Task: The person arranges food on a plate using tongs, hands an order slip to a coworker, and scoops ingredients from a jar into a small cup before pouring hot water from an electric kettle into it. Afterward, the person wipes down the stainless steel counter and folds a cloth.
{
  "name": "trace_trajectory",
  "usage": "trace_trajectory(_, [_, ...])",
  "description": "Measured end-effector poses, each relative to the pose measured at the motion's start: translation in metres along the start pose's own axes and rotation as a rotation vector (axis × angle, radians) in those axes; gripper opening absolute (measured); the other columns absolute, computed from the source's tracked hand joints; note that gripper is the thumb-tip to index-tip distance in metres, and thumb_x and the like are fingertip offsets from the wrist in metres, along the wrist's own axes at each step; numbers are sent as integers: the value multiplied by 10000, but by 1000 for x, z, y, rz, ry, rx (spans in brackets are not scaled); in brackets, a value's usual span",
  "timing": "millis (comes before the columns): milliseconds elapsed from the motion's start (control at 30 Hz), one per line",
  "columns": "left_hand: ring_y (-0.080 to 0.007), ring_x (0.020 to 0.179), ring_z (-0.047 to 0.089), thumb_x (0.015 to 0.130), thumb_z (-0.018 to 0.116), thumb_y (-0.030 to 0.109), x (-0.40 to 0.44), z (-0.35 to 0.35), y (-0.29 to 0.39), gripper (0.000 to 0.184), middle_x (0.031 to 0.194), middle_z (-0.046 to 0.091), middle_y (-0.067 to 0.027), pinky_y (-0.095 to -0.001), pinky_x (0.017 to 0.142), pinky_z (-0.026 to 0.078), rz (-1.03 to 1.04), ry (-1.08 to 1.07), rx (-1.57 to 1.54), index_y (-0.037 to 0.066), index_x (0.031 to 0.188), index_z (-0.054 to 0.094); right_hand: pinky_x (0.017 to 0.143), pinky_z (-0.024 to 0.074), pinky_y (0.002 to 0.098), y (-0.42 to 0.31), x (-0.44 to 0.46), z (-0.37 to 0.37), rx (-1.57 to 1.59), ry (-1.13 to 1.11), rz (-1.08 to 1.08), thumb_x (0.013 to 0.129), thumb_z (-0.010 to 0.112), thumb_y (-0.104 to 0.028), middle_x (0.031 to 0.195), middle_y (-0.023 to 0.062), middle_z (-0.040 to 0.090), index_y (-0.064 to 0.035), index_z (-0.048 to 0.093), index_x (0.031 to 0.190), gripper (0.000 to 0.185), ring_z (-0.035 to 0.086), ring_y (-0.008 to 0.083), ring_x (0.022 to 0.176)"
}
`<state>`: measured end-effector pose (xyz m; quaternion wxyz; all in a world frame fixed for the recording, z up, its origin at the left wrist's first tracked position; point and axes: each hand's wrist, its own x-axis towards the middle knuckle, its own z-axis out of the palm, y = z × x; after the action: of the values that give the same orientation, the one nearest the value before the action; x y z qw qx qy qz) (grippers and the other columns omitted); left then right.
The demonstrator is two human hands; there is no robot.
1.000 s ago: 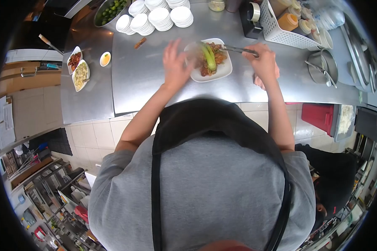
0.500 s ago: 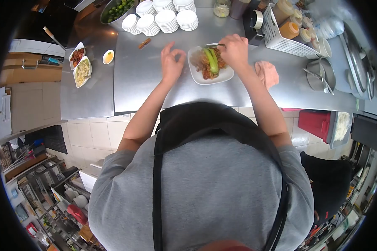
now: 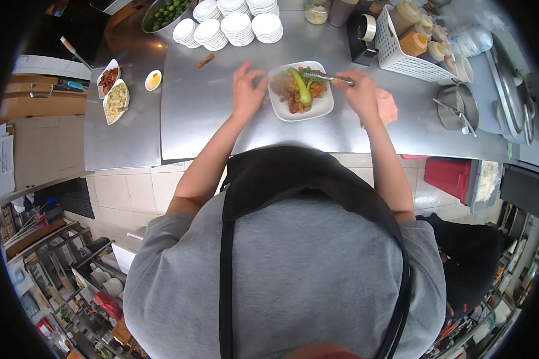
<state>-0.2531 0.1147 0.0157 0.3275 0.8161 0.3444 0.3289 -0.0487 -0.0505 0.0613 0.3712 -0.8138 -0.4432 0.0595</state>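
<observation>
A white square plate (image 3: 315,114) of saucy brown food sits on the steel counter in front of me. Long green peppers (image 3: 303,90) lie on top of the food, and steam blurs the plate's left part. My right hand (image 3: 360,96), at the plate's right edge, is closed on slim metal tongs (image 3: 335,78). Their tips reach over the food by the upper end of the peppers. Left of the plate, apart from it, my left hand (image 3: 248,90) hovers with bent fingers spread and nothing visible in them.
Stacks of small white dishes (image 3: 238,29) stand at the back. Two oval food dishes (image 3: 116,102) and a small sauce bowl (image 3: 153,80) are at left. A pink cloth (image 3: 387,106), a basket of bottles (image 3: 395,57) and a metal pot (image 3: 458,107) are at right.
My right hand has moved right and down, away from the middle of the plate, so more of the tongs shows. My left hand has hardly moved.
</observation>
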Motion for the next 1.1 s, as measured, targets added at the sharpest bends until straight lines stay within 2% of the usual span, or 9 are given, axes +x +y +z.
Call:
trace_trajectory(133, [-310,1153,403,751,640,184,1,2,-15,127,1236,470,-145,-394,951,323,-8,19,-23,115,855,663,743,377,358,-5,0,3,-112,12,-95,674,683,-233,731,44,591,-92,680,798,188,542,220,812])
trace_trajectory(333, [-326,1159,380,754,608,137,-4,-5,-17,142,1245,448,-167,-390,969,306,-28,-40,-32,61,868,646,726,350,362,-36,1,-20,-198,212,-226,676,681,-227,768,31,572,-83,662,853,229,513,222,791])
trace_trajectory(467, [-328,1155,385,757,606,134,-4,-3,-12,148,1235,453,-172,-390,967,306,-25,-68,-18,62,880,646,721,347,354,-34,-7,-20,-280,114,-313,670,681,-210,807,26,569,-68,649,860,240,510,220,812])
trace_trajectory(667, [-329,1142,394,731,620,96,-1,0,2,120,1222,459,-168,-390,958,315,13,-61,-24,56,843,635,712,340,352,-43,-20,-35,-55,418,-375,658,679,-174,801,38,554,-61,630,876,250,501,226,812])
trace_trajectory(733, [-329,1138,397,717,628,78,1,0,8,109,1222,460,-163,-390,956,317,42,-61,-33,55,824,630,703,347,351,-21,-27,-23,-238,210,-336,663,682,-161,811,46,555,-70,628,893,254,499,233,816])
trace_trajectory(767, [-328,1133,404,702,639,65,3,0,9,101,1214,469,-156,-389,954,321,58,-58,-19,53,801,624,703,347,351,-20,-24,-29,-253,228,-341,663,682,-161,811,46,555,-70,628,893,254,499,233,816])
trace_trajectory(967, [-340,1150,401,698,667,102,3,3,6,91,1202,498,-156,-386,952,331,201,-102,115,30,743,637,677,391,381,36,-14,-114,-131,501,-32,661,691,-178,770,80,569,-70,642,867,238,520,267,753])
trace_trajectory(1033, [-344,1157,394,712,665,127,1,3,9,120,1207,493,-167,-390,954,328,208,-118,117,20,763,646,664,415,394,66,-14,-161,-448,770,45,674,682,-203,757,92,584,-64,650,844,221,543,281,741])
trace_trajectory(1100, [-349,1148,399,740,654,176,4,0,19,196,1214,479,-186,-402,950,331,119,-129,154,2,831,649,670,434,393,103,-18,-202,-725,853,228,666,687,-231,787,101,604,-61,656,852,254,565,285,786])
